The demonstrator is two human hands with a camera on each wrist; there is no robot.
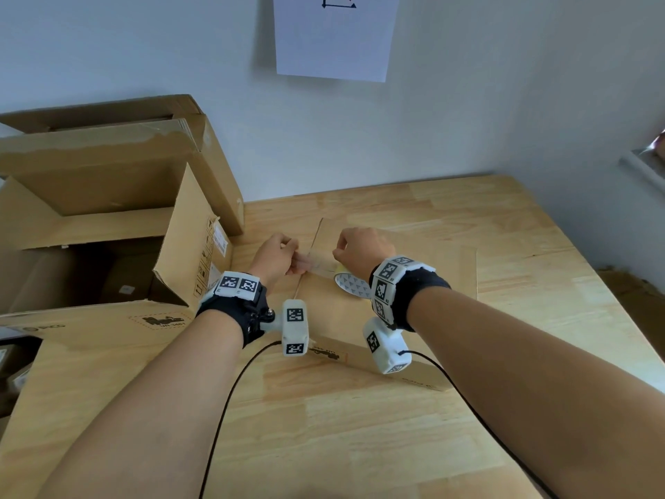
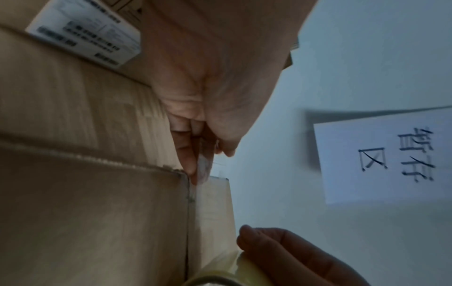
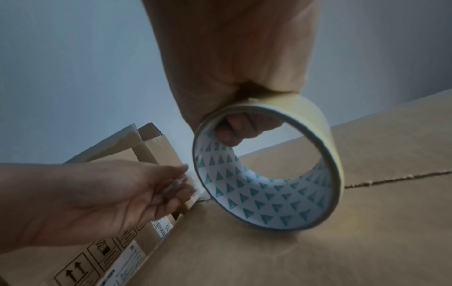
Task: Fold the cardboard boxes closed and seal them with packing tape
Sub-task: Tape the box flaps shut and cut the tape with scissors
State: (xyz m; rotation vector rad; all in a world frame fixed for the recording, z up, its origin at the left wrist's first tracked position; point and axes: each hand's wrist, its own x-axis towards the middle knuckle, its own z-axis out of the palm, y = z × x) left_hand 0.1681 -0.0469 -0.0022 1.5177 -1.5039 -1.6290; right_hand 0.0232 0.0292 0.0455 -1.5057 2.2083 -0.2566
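A closed brown cardboard box (image 1: pixel 424 282) lies flat on the wooden table (image 1: pixel 360 433). My right hand (image 1: pixel 342 253) grips a roll of yellowish packing tape (image 3: pixel 269 164), fingers (image 3: pixel 244 129) curled through its triangle-printed core, just above the box top (image 3: pixel 318 241). The flap seam (image 3: pixel 391 178) runs away from the roll. My left hand (image 1: pixel 293 259) pinches the free tape end (image 2: pixel 203 166) over the box's left edge. A short clear strip (image 2: pixel 215 212) stretches from that pinch to the roll.
A large open cardboard box (image 1: pixel 108 228) with raised flaps stands close on the left, a shipping label (image 2: pixel 85 32) on its side. A white paper sheet (image 1: pixel 334 34) hangs on the wall behind. Camera cables (image 1: pixel 230 397) trail across the table.
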